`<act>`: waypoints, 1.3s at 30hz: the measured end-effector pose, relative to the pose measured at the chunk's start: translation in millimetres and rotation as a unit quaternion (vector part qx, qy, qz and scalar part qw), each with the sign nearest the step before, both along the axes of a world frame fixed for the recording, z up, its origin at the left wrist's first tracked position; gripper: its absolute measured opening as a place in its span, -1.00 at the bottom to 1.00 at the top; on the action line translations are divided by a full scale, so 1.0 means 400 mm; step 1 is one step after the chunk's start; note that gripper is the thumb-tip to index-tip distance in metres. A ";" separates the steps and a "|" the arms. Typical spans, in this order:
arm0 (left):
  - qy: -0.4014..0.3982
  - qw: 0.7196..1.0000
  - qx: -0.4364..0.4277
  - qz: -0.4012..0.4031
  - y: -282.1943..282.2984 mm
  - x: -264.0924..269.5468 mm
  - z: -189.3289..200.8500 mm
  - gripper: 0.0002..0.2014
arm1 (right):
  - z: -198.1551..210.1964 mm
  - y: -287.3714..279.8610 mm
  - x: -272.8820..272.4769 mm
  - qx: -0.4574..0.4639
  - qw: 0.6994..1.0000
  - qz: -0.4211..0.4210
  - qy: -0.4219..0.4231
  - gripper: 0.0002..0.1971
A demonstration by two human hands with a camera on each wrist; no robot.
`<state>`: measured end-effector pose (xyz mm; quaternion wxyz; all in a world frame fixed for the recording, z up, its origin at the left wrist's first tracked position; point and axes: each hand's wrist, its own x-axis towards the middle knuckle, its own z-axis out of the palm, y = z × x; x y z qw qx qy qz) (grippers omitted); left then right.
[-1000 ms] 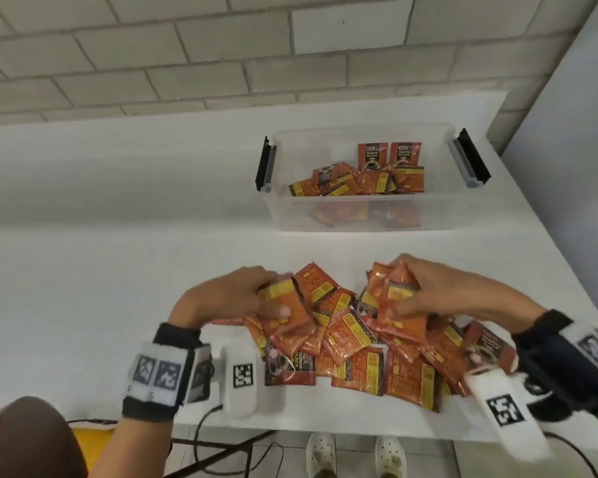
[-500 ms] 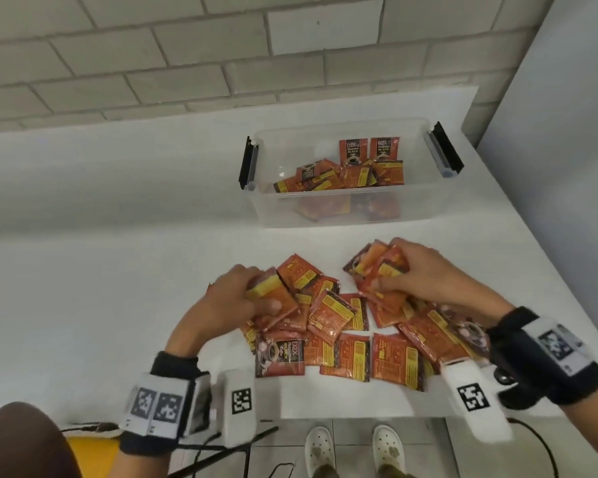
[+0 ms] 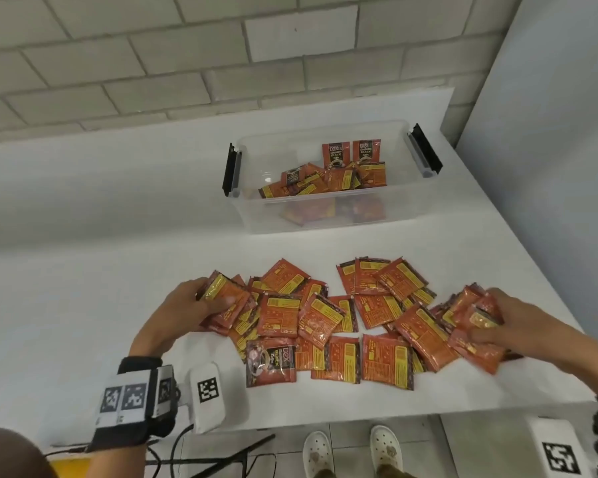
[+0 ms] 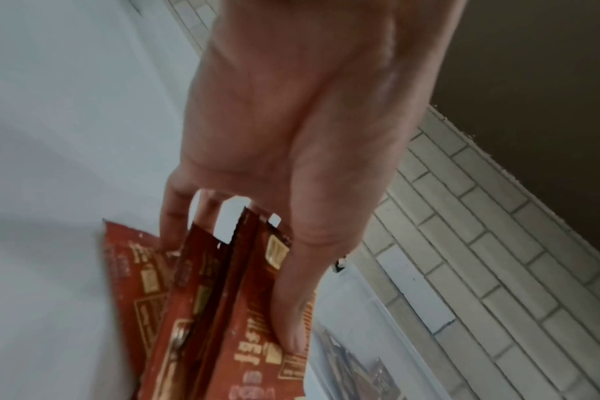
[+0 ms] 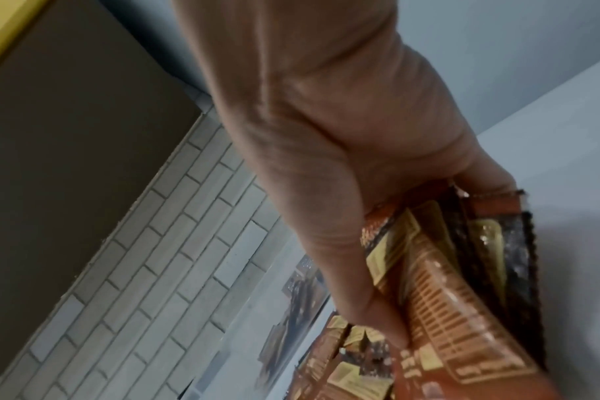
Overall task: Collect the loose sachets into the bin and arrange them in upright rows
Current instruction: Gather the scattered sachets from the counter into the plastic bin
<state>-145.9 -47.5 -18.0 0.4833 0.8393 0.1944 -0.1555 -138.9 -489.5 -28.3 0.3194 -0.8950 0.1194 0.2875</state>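
Observation:
Several orange-red sachets lie spread in a loose heap on the white table near its front edge. At the heap's left end my left hand grips a small stack of sachets, thumb on top and fingers behind. My right hand at the right end holds another bunch of sachets between thumb and fingers. The clear plastic bin stands farther back, apart from both hands, with several sachets lying jumbled inside and two upright against its far wall.
A brick wall runs behind the table and a pale panel closes the right side. The bin has black latch handles at both ends. The table's front edge is close to my wrists; my shoes show below.
Both hands have moved apart, the right one far to the right, each keeping its bunch. The heap between them now lies spread out wider and flatter.

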 end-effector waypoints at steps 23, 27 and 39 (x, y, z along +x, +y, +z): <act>-0.169 0.972 -0.163 -0.021 -0.115 0.223 0.225 -0.58 | 0.246 0.129 0.244 0.280 0.949 -0.061 -0.132 -0.43; -0.130 0.976 -0.174 -0.004 -0.190 0.377 0.229 -0.66 | 0.270 0.204 0.380 0.343 0.925 -0.064 -0.150 -0.33; 0.012 0.987 -0.159 0.011 -0.283 0.627 0.099 -0.03 | 0.098 0.303 0.626 0.311 0.944 -0.065 -0.090 -0.30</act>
